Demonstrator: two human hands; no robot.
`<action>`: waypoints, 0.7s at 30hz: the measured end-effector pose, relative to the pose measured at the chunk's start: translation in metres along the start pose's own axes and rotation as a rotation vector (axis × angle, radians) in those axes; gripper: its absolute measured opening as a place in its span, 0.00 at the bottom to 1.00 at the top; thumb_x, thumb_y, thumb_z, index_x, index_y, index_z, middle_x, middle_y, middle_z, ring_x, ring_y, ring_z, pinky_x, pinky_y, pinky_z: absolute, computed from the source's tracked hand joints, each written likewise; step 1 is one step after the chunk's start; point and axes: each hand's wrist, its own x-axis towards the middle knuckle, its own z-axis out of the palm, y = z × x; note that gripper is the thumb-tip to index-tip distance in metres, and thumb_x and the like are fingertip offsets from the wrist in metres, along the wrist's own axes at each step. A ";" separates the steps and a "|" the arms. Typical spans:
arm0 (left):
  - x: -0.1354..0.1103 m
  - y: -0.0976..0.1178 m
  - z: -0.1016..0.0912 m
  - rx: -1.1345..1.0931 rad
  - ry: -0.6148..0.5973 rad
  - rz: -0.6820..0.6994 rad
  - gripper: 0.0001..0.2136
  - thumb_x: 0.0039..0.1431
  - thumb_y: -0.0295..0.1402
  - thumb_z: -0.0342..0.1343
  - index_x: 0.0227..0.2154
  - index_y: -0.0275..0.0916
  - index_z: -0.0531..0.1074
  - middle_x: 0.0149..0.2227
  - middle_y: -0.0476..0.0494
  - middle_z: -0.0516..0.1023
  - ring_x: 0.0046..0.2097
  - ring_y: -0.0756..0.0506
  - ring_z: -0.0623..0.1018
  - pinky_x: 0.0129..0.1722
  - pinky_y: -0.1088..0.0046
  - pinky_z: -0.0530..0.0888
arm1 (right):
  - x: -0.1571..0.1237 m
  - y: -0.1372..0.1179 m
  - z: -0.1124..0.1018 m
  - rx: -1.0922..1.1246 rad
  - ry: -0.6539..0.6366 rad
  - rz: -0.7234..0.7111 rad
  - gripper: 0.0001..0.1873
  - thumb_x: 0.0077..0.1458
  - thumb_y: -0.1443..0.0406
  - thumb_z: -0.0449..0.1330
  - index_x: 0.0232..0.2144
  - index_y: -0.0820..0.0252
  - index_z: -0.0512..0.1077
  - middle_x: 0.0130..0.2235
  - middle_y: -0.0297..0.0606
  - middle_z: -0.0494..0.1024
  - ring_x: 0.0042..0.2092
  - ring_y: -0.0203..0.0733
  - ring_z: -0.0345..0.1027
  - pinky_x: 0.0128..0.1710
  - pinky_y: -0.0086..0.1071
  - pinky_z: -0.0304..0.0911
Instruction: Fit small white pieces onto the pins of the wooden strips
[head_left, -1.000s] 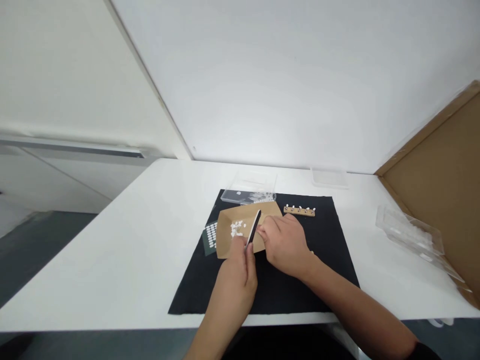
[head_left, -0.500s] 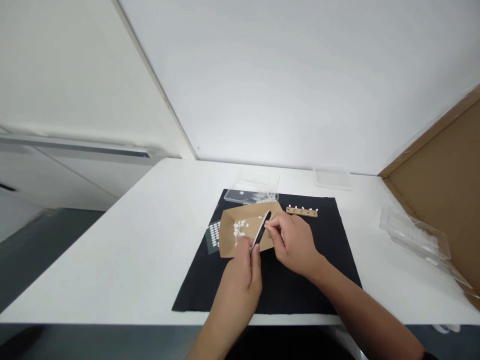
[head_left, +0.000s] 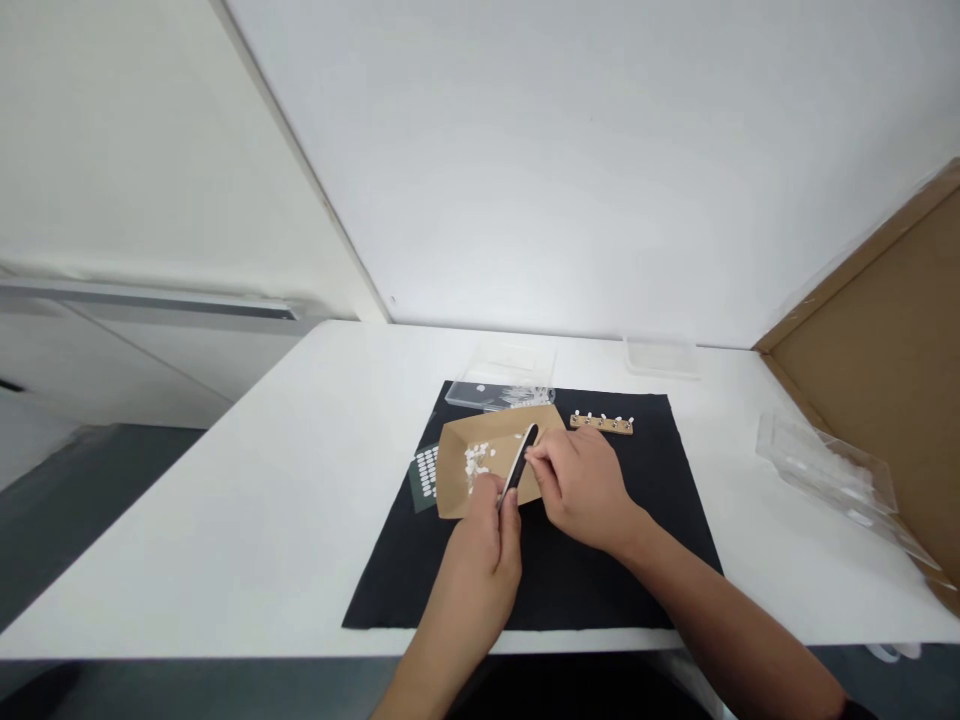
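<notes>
My left hand (head_left: 487, 530) is closed around the lower end of a slim nail file (head_left: 519, 465), black with a pale edge, which slants up over a brown paper tray (head_left: 454, 470). My right hand (head_left: 585, 485) pinches thumb and forefinger together right beside the file's upper part; what they hold is too small to make out. White false nails (head_left: 478, 458) lie loose in the tray beneath. Behind my right hand is a wooden strip (head_left: 602, 425) carrying several small white nail tips on pegs.
A black mat (head_left: 600, 590) lies under the work on a white table (head_left: 225, 500). Left of the tray is a dark green card (head_left: 424, 480) with white ovals. Clear plastic boxes stand behind (head_left: 502, 380), at the back (head_left: 660, 357) and at right (head_left: 825, 470), near a cardboard panel (head_left: 885, 350).
The view has shifted slightly. Both hands keep nearly the same pose, with the right fingertips a touch lower along the nail file.
</notes>
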 end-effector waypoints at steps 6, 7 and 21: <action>0.000 -0.002 0.000 -0.005 -0.014 0.007 0.14 0.75 0.45 0.38 0.36 0.45 0.60 0.29 0.51 0.68 0.28 0.44 0.72 0.30 0.67 0.68 | 0.000 0.002 -0.003 -0.003 -0.005 0.014 0.12 0.73 0.64 0.50 0.35 0.57 0.68 0.31 0.35 0.78 0.33 0.41 0.69 0.40 0.38 0.51; 0.000 -0.002 0.000 -0.004 -0.009 0.012 0.14 0.75 0.45 0.38 0.36 0.45 0.60 0.29 0.51 0.68 0.28 0.44 0.72 0.30 0.67 0.68 | -0.001 0.002 -0.003 -0.010 0.008 0.015 0.13 0.73 0.64 0.50 0.35 0.57 0.68 0.31 0.35 0.78 0.33 0.41 0.69 0.40 0.38 0.51; 0.003 -0.002 0.002 0.033 0.048 0.038 0.13 0.74 0.44 0.40 0.34 0.45 0.59 0.27 0.51 0.68 0.26 0.43 0.73 0.27 0.68 0.68 | 0.000 0.000 -0.001 -0.001 -0.079 -0.086 0.13 0.74 0.64 0.49 0.35 0.58 0.68 0.33 0.35 0.79 0.34 0.41 0.70 0.40 0.39 0.50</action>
